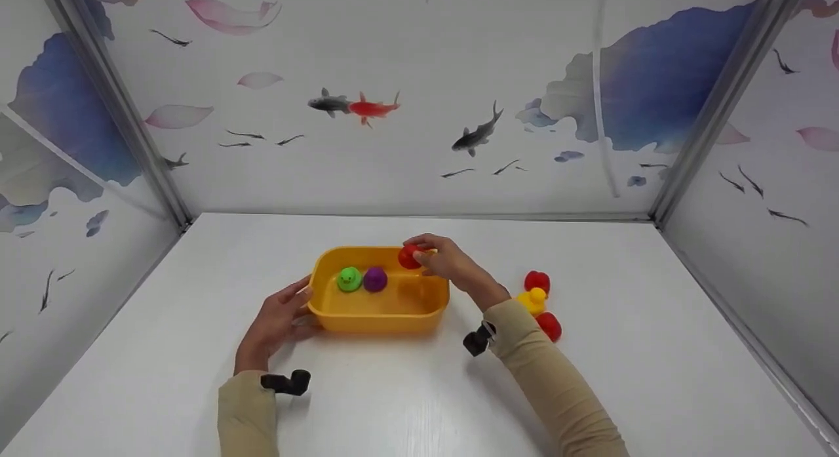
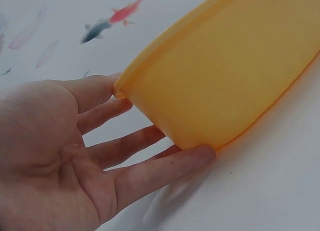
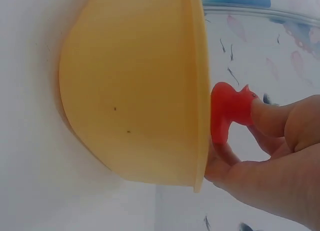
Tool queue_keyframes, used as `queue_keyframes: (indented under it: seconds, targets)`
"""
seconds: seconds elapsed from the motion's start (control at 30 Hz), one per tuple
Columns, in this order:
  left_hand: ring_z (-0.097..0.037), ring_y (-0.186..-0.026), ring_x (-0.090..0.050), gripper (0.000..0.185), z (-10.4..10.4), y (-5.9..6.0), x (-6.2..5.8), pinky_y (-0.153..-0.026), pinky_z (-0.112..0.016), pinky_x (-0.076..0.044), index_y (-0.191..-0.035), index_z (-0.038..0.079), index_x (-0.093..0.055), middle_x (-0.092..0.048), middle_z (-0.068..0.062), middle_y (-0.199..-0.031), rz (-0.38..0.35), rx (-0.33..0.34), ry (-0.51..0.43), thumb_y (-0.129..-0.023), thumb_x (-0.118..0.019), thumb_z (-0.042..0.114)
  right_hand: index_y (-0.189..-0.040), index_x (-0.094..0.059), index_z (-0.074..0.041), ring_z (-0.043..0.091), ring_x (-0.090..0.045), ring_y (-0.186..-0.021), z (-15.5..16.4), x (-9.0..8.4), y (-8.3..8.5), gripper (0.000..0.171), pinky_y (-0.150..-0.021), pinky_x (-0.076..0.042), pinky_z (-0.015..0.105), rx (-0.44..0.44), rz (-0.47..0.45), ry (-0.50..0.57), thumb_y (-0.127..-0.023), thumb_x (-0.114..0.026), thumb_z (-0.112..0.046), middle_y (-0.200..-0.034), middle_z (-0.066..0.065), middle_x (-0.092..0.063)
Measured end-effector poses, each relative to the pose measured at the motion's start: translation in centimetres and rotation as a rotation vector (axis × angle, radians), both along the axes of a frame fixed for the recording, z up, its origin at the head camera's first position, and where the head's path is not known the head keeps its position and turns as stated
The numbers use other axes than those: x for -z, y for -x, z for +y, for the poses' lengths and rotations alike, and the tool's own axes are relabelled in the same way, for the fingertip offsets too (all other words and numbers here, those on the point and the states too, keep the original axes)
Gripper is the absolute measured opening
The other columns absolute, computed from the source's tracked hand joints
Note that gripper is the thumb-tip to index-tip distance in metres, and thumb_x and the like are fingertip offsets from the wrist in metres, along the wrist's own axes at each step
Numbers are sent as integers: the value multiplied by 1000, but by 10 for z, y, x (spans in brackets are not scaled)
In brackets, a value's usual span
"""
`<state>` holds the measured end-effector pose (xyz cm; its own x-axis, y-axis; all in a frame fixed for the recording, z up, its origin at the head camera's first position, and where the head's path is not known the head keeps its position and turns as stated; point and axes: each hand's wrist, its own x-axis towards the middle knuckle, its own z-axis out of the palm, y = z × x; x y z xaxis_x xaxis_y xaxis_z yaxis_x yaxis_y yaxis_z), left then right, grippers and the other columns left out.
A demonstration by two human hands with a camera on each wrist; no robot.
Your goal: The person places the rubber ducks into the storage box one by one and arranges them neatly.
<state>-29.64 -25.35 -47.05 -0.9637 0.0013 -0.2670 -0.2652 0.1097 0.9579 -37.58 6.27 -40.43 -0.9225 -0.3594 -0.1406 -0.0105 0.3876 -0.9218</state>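
Two beige sleeves fill the lower middle of the head view, each with a small black camera mount at the wrist. From the left sleeve comes the left hand (image 1: 275,322), just left of centre. Its fingers (image 2: 150,173) are straight and spread, and they press flat against the outer left wall of the yellow plastic rectangular tub (image 1: 380,313); the left wrist view shows the fingertips touching the wall near the bottom and under the rim, with no curl around it.

At the centre of the head view the tub stands on the white table (image 1: 655,378). Inside it, toward its left half, sit a small green rubber duck (image 1: 349,279) and a small purple rubber duck (image 1: 375,279), touching each other.

Above the back right corner of the tub is the right hand (image 1: 449,263). It pinches a small red rubber duck (image 1: 409,256) between the thumb and the fingertips (image 3: 272,116). In the right wrist view this duck is just at the rim of the tub, on its upper side; I cannot tell if it touches the rim.

Right of centre, behind the right forearm, three more toys lie close together on the table: a red duck at the top (image 1: 537,280), a yellow duck in the middle (image 1: 533,301) and another red duck at the bottom (image 1: 549,326).
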Motion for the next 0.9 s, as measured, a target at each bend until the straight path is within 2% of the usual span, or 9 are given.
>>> queue_keyframes:
  seconds: [0.1,0.2,0.4,0.6,0.8,0.9]
  targets:
    - [-30,-127,-60,61,0,0,0,-98,-40,-58,-156,30,-36,-47,-13,-154,3,3,2,-101,-53,49,-135,-59,-13,28,-60,-121,-2,-1,3,32,-105,-54,41,-74,-22,-11,-104,-52,-14,-138,14,-56]
    - [-30,-127,-60,61,-1,1,0,-97,-40,-58,-156,30,-36,-47,-13,-154,6,3,7,-101,-54,49,-136,-58,-13,28,-59,-121,-5,-1,6,33,-106,-53,42,-111,-36,-45,-104,-52,-14,-138,13,-57]
    - [-30,-125,-62,59,0,1,1,-96,-40,-59,-156,29,-36,-49,-14,-153,13,1,12,-102,-52,46,-134,-60,-11,29,-59,-121,-14,5,9,31,-106,-54,43,-111,-38,-97,-104,-52,-11,-139,15,-57]
    - [-31,-126,-62,58,0,3,1,-95,-41,-59,-157,27,-36,-49,-17,-152,16,-4,-1,-104,-51,44,-129,-63,-11,25,-58,-112,-22,12,11,29,-105,-54,37,-91,-39,-187,-102,-54,-9,-134,13,-59]
    - [-31,-128,-60,57,-1,3,0,-96,-40,-59,-156,29,-36,-49,-13,-153,12,-1,9,-103,-52,46,-123,-69,-11,20,-55,-100,-32,17,11,26,-96,-53,31,-54,65,-326,-99,-58,-7,-126,11,-63]
    - [-30,-127,-61,57,-1,2,1,-96,-39,-59,-156,30,-37,-50,-13,-152,5,-2,5,-103,-52,46,-121,-70,-10,20,-55,-99,-34,21,10,25,-97,-53,32,-67,99,-364,-99,-60,-5,-123,11,-65]
